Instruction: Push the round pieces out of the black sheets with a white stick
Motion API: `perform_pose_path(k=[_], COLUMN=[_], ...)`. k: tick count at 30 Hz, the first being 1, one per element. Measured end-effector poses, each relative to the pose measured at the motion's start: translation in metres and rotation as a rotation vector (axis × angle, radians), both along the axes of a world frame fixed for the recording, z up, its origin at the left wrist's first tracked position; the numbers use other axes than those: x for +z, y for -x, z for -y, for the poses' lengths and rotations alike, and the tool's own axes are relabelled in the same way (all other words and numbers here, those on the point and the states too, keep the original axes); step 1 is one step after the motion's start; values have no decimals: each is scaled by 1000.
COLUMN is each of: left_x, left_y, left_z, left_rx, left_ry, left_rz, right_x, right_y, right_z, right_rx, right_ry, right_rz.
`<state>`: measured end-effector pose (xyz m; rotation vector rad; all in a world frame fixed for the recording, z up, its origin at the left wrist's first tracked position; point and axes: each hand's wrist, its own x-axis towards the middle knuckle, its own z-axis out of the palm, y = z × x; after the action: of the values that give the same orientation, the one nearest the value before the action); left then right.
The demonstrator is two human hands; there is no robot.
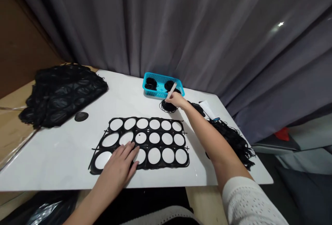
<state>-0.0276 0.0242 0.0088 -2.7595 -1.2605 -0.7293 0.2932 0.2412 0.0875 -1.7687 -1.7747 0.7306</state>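
A grey curtain (pixel 166 21) hangs beyond the far edge of my white table (pixel 59 162). On the table's left lies a heap of black mesh (pixel 62 95), and a second tangle of black mesh (pixel 232 138) spills over on the right, beyond my forearm. Straight in front of me lies a black sheet (pixel 149 162) with 3 rows of 6 white ovals. My left hand (pixel 118 168) rests on its near left part, fingers open and spread flat. Towards the far edge, my right hand (pixel 175 100) is just in front of a blue plastic basket (pixel 160 93) holding black coils (pixel 150 84). Its fingers are closed around a white stick (pixel 172 91), right above a small black coil (pixel 168 106) on the table. A dark round disc (pixel 81 116) lies left of the sheet.
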Motion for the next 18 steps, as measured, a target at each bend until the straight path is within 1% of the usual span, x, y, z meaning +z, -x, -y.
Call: perform_pose_path(k=[3,5,7,8,9,10,11,13,14,16,18], left_x=[-4,-5,-5,-5,-5,-5,-5,-7,-7,-8,-8], left_y=[0,-1,-1,-1,-2,-2,-2,-3,-3,-4,-4], left_z=[4,4,4,4,4,4,4,4,4,5,5], left_rx=[7,19,27,24,16,9,3,1,2,0,-2], left_ry=[18,41,66,73,76,74,70,56,46,23,6], left_rz=[-3,-2,15,25,35,45,54,63,63,51,35], right_x=[0,1,0,-2,-5,-9,-14,-26,-31,-40,-46], right_y=[-3,-3,4,12,21,32,45,70,80,96,102], right_z=[5,14,31,43,58,74,90,122,135,152,159], right_rx=[4,-22,-43,-33,-2,66,168,329,393,431,414], right_ry=[-40,-118,-216,-246,-239,-180,-87,46,73,68,57], right_rz=[-40,-73,-166,-240,-333,-417,-471,-487,-463,-434,-437])
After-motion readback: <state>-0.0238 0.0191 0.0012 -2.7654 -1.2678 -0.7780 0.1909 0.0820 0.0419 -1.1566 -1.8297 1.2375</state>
